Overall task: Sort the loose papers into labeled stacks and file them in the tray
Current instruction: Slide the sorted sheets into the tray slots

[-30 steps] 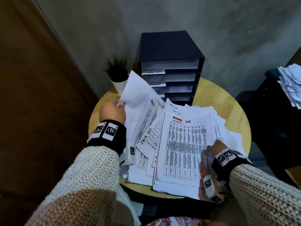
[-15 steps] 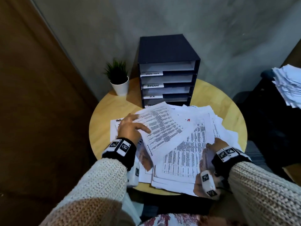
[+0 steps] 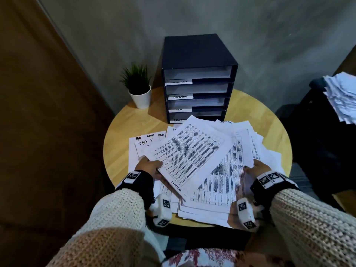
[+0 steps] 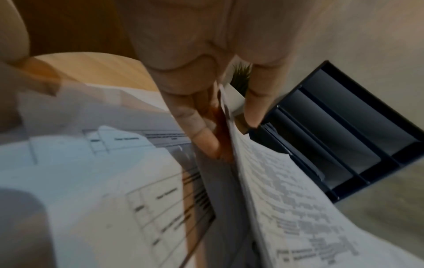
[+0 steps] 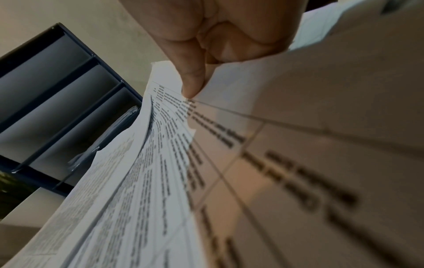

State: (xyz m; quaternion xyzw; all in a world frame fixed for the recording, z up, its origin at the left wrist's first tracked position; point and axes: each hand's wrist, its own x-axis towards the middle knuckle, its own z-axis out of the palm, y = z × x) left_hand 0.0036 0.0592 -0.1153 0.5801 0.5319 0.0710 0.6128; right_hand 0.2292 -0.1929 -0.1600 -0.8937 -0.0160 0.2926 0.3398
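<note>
A: Setting, largest first. Round wooden table (image 3: 123, 132) against a grey wall. At its far edge stands the dark filing tray (image 3: 198, 74), four open slots, white labels on the slot fronts; two read roughly "TASK LIST" and "ADMIN", the lower two are partly hidden.

B: And the papers?

A: Loose papers (image 3: 246, 151) cover the near half of the table in a fanned heap, their far corners reaching up to the tray's lowest slot. To the left, a smaller spread of sheets (image 3: 134, 153) lies flat with handwritten headings along the top.

B: Left hand?

A: Left hand (image 3: 148, 166) pinches one printed sheet (image 3: 190, 153) at its near-left edge, thumb on top, fingers beneath. The sheet is tilted and lies across the heap, marked "ADMIN" at its near corner. The left wrist view confirms it: the paper edge sits between thumb (image 4: 254, 101) and fingers.

B: Right hand?

A: Right hand (image 3: 256, 168) is at the right side of the heap, fingers curled under several sheets, thumb pressing their upper face. The right wrist view shows the sheets fanned below the thumb (image 5: 192, 81).

B: Anything else?

A: Small potted plant (image 3: 139, 89) left of the tray. A separate pile of paper (image 3: 341, 95) lies off-table at far right.
</note>
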